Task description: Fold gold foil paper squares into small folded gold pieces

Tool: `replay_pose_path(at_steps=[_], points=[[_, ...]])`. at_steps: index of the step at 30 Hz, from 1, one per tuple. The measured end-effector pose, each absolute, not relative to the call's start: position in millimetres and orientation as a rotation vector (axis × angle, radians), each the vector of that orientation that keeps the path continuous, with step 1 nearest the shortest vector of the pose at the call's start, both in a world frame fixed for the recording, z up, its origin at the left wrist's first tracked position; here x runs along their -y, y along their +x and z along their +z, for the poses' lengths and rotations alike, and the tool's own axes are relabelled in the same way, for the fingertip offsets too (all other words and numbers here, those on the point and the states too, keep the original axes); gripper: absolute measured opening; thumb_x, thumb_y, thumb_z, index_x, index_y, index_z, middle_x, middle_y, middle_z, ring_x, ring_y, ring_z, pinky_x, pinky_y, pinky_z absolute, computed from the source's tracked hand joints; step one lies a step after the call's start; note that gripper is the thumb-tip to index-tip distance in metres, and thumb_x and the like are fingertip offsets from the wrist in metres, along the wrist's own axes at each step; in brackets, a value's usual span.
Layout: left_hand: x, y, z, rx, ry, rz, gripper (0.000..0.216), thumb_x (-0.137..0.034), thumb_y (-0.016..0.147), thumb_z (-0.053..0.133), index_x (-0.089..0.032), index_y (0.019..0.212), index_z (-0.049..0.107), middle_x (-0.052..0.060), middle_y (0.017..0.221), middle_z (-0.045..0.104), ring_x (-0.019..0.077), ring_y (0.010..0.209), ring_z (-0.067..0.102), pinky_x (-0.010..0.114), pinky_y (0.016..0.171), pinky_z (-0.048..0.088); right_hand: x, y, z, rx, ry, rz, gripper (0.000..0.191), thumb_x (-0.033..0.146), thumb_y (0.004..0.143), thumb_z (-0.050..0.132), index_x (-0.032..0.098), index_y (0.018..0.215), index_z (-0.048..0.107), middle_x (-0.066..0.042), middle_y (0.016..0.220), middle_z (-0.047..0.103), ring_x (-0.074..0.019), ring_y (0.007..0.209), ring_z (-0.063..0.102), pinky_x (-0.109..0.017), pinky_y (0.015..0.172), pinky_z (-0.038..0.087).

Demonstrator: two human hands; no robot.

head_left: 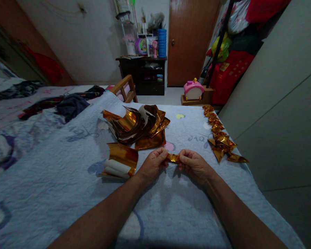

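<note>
Between my two hands is a small folded piece of gold foil paper [173, 158]. My left hand [154, 162] pinches its left end, thumb on top. My right hand [193, 164] pinches the right end in the same way. Just left of my left hand lies a curled gold sheet [123, 154] with rolled white-backed paper [116, 168] on it. Beyond it spreads a fanned stack of gold foil sheets [134, 124]. A row of folded gold foil pieces [219, 135] runs along the bed's right side.
A pale blue quilt [75, 186] with printed shapes covers the bed. Dark clothes [72, 105] lie at the left. Past the far edge stand a wooden chair [128, 88], a dark cabinet [142, 77] and a pink toy [194, 90]. A pale panel [282, 114] rises along the right.
</note>
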State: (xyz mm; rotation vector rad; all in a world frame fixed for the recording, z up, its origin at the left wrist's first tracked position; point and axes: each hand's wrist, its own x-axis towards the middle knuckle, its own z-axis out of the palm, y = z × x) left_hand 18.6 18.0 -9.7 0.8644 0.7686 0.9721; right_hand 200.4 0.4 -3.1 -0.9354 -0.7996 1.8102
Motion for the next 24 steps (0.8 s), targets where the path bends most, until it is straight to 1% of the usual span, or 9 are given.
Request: replay_pose_path(at_steps=[8, 15, 21, 24], points=[[-19.1, 18.6, -12.1, -0.766, 0.831, 0.985, 0.043, -0.050, 0.074, 0.083, -0.016, 0.076, 0.057, -0.004, 0.069, 0.055, 0.0063, 0.058, 0.045, 0.019, 0.058, 0.039, -1.6, 200.8, -4.2, 0.788, -0.913, 1.814, 0.034, 0.035, 0.063, 0.093, 0.017, 0.068, 0.065, 0.002, 0.063, 0.063, -0.0085, 0.055, 0.054, -0.021, 0.055, 0.048], [-16.9, 18.3, -2.3, -0.761, 0.793, 0.992, 0.046, -0.048, 0.069, 0.087, -0.016, 0.073, 0.054, -0.004, 0.068, 0.055, 0.0064, 0.057, 0.045, 0.019, 0.056, 0.041, -0.1, 203.6, -6.6, 0.794, -0.893, 1.886, 0.033, 0.033, 0.063, 0.093, 0.016, 0.078, 0.069, 0.001, 0.071, 0.067, -0.0095, 0.059, 0.059, -0.022, 0.058, 0.049], [-16.1, 17.6, -4.0, -0.719, 0.813, 0.972, 0.042, -0.049, 0.073, 0.084, -0.016, 0.075, 0.057, -0.003, 0.072, 0.056, 0.0084, 0.060, 0.050, 0.021, 0.058, 0.044, -0.6, 205.3, -12.4, 0.809, -0.825, 1.896, 0.030, 0.029, 0.065, 0.093, 0.017, 0.077, 0.068, 0.001, 0.077, 0.070, -0.0085, 0.058, 0.060, -0.022, 0.057, 0.050], [-16.5, 16.5, -7.7, -0.688, 0.826, 0.959, 0.041, -0.048, 0.075, 0.083, -0.016, 0.074, 0.058, -0.002, 0.072, 0.057, 0.0091, 0.062, 0.051, 0.021, 0.059, 0.044, -0.8, 205.4, -12.0, 0.820, -0.795, 1.904, 0.029, 0.029, 0.066, 0.092, 0.018, 0.076, 0.067, 0.001, 0.075, 0.070, -0.0081, 0.056, 0.060, -0.020, 0.055, 0.048]])
